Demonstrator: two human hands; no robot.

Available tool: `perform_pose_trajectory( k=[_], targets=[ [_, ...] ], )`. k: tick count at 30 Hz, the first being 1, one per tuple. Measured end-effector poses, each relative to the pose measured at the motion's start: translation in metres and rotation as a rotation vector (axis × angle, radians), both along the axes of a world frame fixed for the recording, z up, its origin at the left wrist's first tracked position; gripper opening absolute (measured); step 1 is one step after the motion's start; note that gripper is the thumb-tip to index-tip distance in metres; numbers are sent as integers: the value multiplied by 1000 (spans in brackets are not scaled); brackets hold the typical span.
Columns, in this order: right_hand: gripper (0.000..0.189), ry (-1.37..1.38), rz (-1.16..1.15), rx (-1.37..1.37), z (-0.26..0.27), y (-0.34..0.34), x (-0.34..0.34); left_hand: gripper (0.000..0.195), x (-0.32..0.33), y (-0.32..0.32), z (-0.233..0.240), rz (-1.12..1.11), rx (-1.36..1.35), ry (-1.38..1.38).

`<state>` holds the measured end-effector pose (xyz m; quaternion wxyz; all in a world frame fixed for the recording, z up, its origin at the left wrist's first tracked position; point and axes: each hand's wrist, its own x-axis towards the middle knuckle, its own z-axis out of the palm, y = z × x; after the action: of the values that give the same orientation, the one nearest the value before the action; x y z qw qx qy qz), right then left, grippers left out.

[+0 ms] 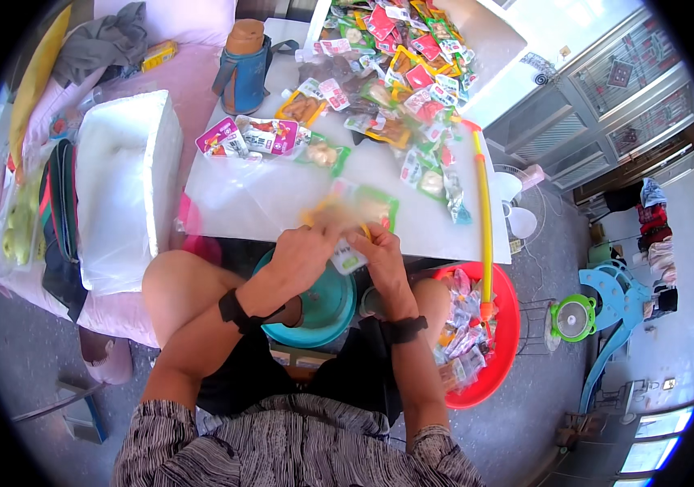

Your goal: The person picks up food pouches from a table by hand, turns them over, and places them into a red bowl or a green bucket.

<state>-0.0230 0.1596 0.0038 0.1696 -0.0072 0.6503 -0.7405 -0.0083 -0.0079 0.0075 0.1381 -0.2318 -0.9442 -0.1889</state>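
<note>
My left hand point(307, 252) and my right hand point(383, 255) come together at the near edge of the white table point(243, 207). Between them is a small plastic food packet point(348, 257), white at its lower part, pinched by my right fingers. My left fingertips are blurred over a yellow-edged part, so their hold on it is hard to tell. A green-edged packet point(377, 207) lies just beyond the hands. Further back are a packet with pale round food point(322, 153), purple-and-white packets point(268, 135) and a large heap of mixed packets point(383, 79) reaching into a white foam box point(493, 42).
A yellow rod point(484, 231) leans across the table's right edge into a red basin point(508, 353) of packets. Below the table edge stands a teal basin point(322, 310). A blue-covered bottle point(243, 79) stands at the back left; a white foam box point(121, 189) sits on the pink bedding.
</note>
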Motion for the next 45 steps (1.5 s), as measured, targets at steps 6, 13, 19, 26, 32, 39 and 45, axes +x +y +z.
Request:
perform_pose_trajectory(
  k=[6,13,19,26,32,39,45],
  targets=[
    [30,-61,-367,-232,-13,-5,24,23,-3,-3,-1,20,17,-15],
    [11,-92,-349,23,-19,-6,33,23,0,0,2,25,33,31],
    [13,217,-389,161,-19,-26,12,23,1,1,-1,-75,-21,50],
    [26,-7,-249,-246,-18,-31,20,28,0,0,-2,-52,-13,54],
    [41,-112,-91,-431,-27,-33,2,27,0,-2,5,-58,9,76],
    [39,-39,-49,-721,-27,-31,-8,20,0,-4,5,-40,-27,99],
    [38,-66,-91,-841,-24,-36,-8,17,-2,-4,5,-29,-2,90]
  ],
)
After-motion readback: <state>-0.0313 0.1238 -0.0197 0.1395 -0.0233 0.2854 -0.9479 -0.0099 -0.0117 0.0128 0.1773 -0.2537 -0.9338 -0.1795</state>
